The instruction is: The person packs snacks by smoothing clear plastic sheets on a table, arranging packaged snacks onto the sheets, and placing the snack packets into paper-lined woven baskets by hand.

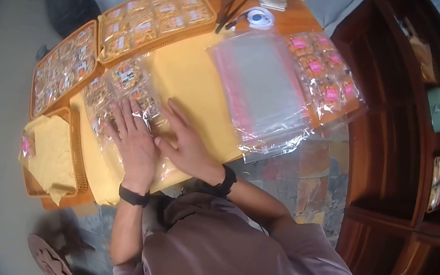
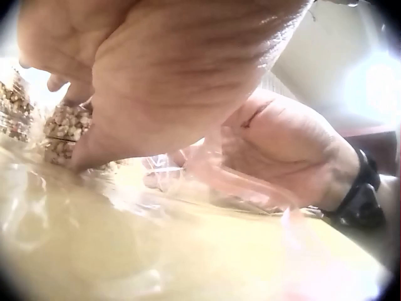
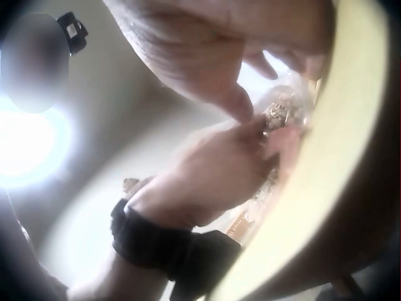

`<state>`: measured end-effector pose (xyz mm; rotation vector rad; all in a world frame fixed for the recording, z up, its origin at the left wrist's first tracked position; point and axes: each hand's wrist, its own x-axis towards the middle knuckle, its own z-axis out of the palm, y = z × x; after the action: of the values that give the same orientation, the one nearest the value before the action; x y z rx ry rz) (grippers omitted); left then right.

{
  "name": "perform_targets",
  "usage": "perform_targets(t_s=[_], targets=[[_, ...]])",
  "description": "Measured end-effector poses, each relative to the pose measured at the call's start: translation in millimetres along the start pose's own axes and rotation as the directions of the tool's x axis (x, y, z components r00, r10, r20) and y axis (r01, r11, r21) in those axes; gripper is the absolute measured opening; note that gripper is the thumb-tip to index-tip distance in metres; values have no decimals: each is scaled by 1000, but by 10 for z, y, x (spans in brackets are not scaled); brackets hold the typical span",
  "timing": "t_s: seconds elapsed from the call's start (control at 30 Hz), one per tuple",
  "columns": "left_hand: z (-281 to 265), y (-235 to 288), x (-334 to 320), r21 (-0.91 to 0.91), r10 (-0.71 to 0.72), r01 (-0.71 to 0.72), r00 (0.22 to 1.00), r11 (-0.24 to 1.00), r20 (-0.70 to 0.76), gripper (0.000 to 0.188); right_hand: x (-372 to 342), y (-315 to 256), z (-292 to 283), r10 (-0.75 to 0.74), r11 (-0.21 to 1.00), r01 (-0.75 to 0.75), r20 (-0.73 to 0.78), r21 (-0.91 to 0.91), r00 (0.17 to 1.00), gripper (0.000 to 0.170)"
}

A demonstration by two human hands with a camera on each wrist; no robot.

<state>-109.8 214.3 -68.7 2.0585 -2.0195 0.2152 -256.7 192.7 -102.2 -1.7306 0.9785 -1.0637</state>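
Note:
A large clear plastic bag [image 1: 129, 76] with several packs of mixed snack pieces inside lies flat on the yellow cloth. My left hand [image 1: 137, 145] rests on the bag, its fingers stretched out over the packs. Beside it, my right hand [image 1: 188, 143] lies at the bag's right side with straight fingers, its thumb close to the left hand. In the left wrist view, a pink strip of the film [image 2: 250, 185] runs in front of the right hand [image 2: 276, 144]. The right wrist view shows the left hand [image 3: 207, 179] low over the packs.
Wicker trays of packed snacks [image 1: 159, 8] [image 1: 66, 68] line the table's far and left sides. A cloth-lined basket [image 1: 79, 157] sits at the near left. Empty clear bags [image 1: 261, 81] and a filled bag [image 1: 322, 67] lie to the right. Tongs [image 1: 232, 12] and a tape roll [image 1: 260, 18] are behind.

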Motion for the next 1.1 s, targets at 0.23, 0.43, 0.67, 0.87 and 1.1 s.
perform_targets(t_s=[0.23,0.43,0.67,0.87,1.1], targets=[[-153,4,-176,34,-3,4,1000,999,-13,69,-52,-103,-121,-56,997,64,155,-46,986,91],[-103,-325,-535,-104,123,-123,992,987,-9,68,-21,-98,-88,-98,984,120,163,-130,982,84],[-107,-495,-952,-167,156,-145,986,975,55,76,-34,-58,-67,-86,996,83,144,21,986,76],[-105,-629,-1092,-273,393,-351,912,895,116,74,-38,-70,-101,-87,996,87,173,5,981,66],[-475,-382,-1020,-572,243,-199,970,796,0,60,-4,-27,-45,-7,969,-18,100,248,995,67]])
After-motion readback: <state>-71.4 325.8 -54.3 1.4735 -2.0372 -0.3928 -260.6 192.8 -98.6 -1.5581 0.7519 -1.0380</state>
